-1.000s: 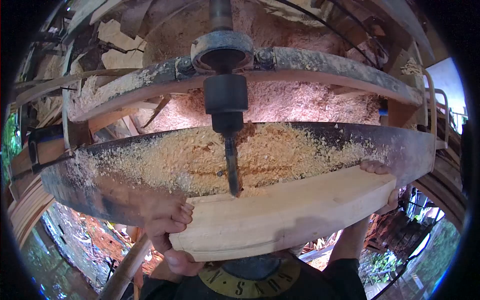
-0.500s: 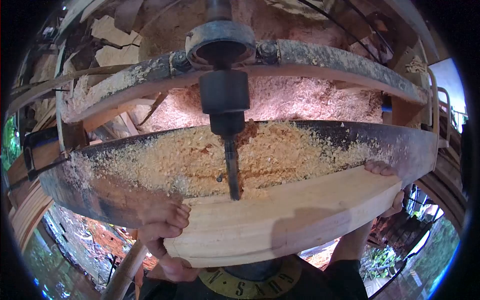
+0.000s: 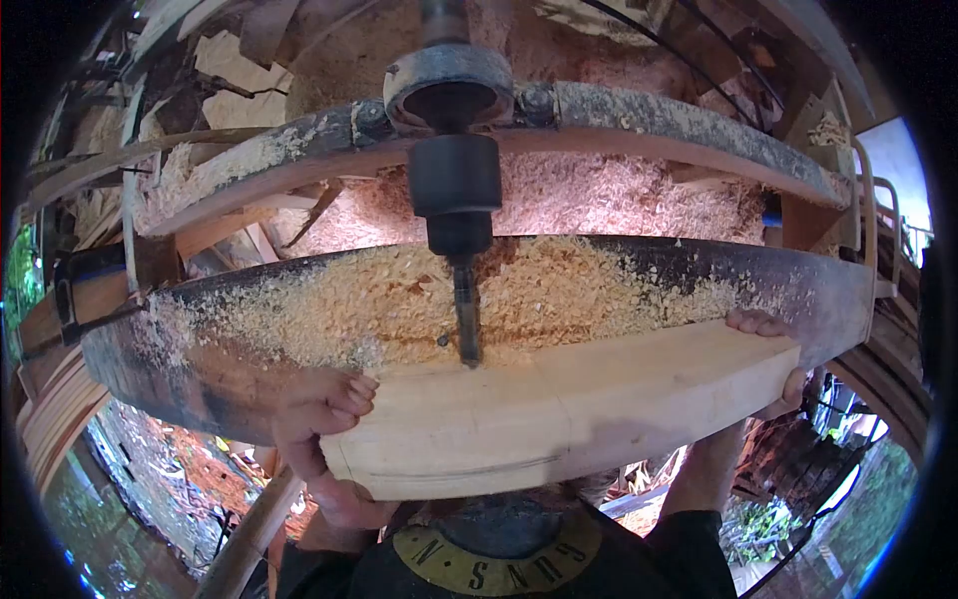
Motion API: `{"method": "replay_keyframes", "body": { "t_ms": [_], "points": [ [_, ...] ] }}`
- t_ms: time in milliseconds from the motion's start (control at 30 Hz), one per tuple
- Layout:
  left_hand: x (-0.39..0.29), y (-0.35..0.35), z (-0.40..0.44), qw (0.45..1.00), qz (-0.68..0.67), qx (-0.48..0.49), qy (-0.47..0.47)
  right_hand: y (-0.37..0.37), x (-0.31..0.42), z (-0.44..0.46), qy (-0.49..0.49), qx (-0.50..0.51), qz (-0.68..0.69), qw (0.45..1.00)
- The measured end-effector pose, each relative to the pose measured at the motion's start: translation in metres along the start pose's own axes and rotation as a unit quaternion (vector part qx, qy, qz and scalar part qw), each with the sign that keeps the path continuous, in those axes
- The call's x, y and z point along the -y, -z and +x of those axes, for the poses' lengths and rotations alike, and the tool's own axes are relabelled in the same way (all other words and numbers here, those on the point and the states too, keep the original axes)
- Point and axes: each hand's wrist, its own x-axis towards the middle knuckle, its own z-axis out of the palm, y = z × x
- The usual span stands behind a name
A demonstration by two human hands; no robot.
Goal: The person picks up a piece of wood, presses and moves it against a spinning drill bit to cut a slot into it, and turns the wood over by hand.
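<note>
A pale wooden block (image 3: 569,409) lies across the dark, chip-covered machine table (image 3: 215,384), overhanging its near edge. Fingers of my left hand (image 3: 329,424) are wrapped round the block's left end, with the thumb low on the near side. My right hand (image 3: 760,322) grips the other end, its fingertips over the top edge and the rest mostly hidden behind the wood. Between the hands, a drill bit (image 3: 466,314) in a black chuck (image 3: 454,185) points down and meets the block's far edge. Whether its tip is inside the wood I cannot tell.
Wood chips (image 3: 569,299) are heaped behind the block. A curved, dusty beam (image 3: 679,130) spans the far side, with a pile of shavings (image 3: 619,200) beyond it. A round pole (image 3: 249,534) slants at the lower left.
The block has shifted away from my body, its left end more than its right, with both hands still gripping it. Slightly less of the bit shows below the chuck.
</note>
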Motion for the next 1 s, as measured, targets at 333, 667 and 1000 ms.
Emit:
{"method": "replay_keyframes", "body": {
  "t_ms": [333,667,1000],
  "points": [
    [0.01,-0.009,0.011,0.997,-0.039,-0.023,-0.057,-0.003,-0.003,0.012,-0.018,0.005,-0.001,1.0],
    [0.012,-0.01,0.013,0.997,0.03,-0.067,-0.033,-0.005,-0.005,0.018,-0.019,-0.021,-0.015,0.999],
    [0.014,-0.005,0.026,0.999,-0.025,-0.029,-0.019,0.001,-0.006,0.011,-0.014,-0.01,0.016,1.0]
  ]
}}
